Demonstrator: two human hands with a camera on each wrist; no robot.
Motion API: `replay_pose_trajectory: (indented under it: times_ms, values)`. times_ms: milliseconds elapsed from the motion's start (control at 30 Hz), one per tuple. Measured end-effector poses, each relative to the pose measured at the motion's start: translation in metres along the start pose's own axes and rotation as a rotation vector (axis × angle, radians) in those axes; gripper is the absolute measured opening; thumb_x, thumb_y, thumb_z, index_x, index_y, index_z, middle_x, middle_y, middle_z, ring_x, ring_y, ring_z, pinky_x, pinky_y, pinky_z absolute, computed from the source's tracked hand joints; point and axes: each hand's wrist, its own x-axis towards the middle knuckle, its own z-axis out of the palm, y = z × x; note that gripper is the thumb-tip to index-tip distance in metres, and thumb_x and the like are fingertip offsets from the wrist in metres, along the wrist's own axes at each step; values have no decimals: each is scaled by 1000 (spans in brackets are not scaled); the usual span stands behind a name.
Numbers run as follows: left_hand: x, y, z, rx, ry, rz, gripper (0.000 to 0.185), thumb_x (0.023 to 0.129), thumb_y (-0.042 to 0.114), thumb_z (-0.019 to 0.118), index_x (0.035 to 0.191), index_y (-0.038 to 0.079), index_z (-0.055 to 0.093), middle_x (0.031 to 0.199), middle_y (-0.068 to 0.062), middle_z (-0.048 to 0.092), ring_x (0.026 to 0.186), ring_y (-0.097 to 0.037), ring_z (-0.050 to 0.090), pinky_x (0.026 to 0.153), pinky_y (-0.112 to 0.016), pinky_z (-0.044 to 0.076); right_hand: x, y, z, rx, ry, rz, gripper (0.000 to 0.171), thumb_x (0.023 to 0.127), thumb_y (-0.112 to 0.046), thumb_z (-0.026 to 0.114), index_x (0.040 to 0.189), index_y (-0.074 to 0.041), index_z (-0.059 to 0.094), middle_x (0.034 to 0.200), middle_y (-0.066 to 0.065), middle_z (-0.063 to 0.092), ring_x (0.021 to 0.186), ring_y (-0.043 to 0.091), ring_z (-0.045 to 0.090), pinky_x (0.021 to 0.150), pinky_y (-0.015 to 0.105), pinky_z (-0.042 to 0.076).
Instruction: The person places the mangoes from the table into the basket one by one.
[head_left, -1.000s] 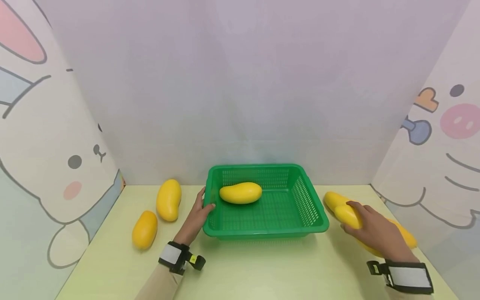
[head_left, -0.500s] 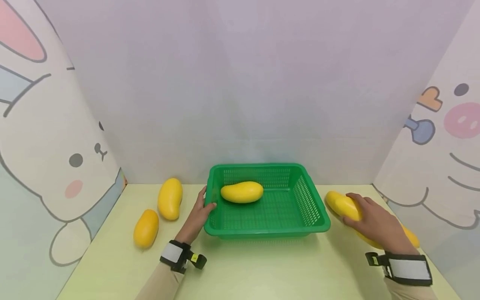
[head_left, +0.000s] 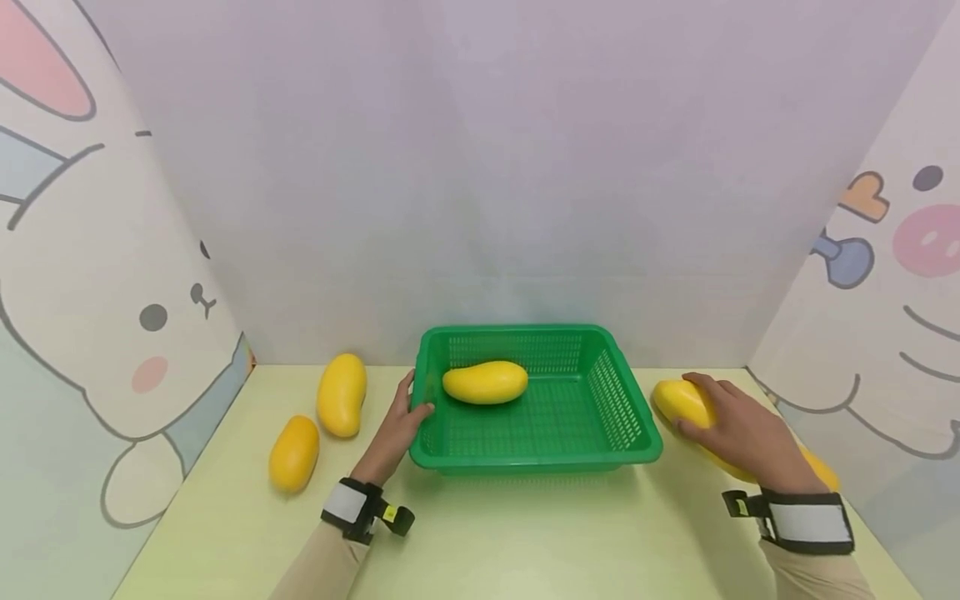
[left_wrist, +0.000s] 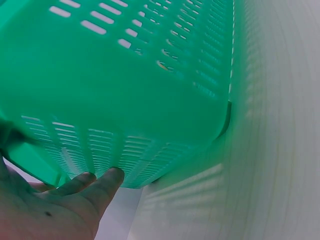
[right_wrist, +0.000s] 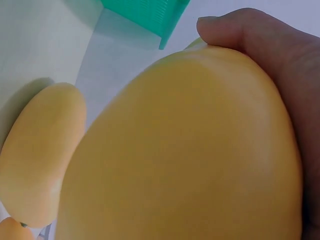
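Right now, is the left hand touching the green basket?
Touching. The head view shows the left hand on the green basket rim's left side; the left wrist view shows fingertips against its wall.

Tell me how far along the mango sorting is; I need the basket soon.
One mango already lies in the green basket. The right hand grips another mango on the table right of the basket, not yet lifted in, while the left hand holds the basket's left rim. Left out: two mangoes on the left, and at least one more beside the gripped one.

No readable text, labels or numbers — walls carry cartoon drawings only, no lettering.
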Motion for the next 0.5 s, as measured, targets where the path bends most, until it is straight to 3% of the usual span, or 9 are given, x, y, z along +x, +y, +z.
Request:
replay_pose_trajectory:
  times_ms: [500]
  values:
    - [-1, 1, 0, 15, 7, 0, 71, 105, 18, 47, 164, 21, 7, 164, -21, 20, 147, -38, 28, 114, -62, 24, 11, -10, -6, 3, 2, -9, 70, 88, -40, 75, 144, -10, 46, 120, 27, 60, 85, 32, 60, 62, 49, 50]
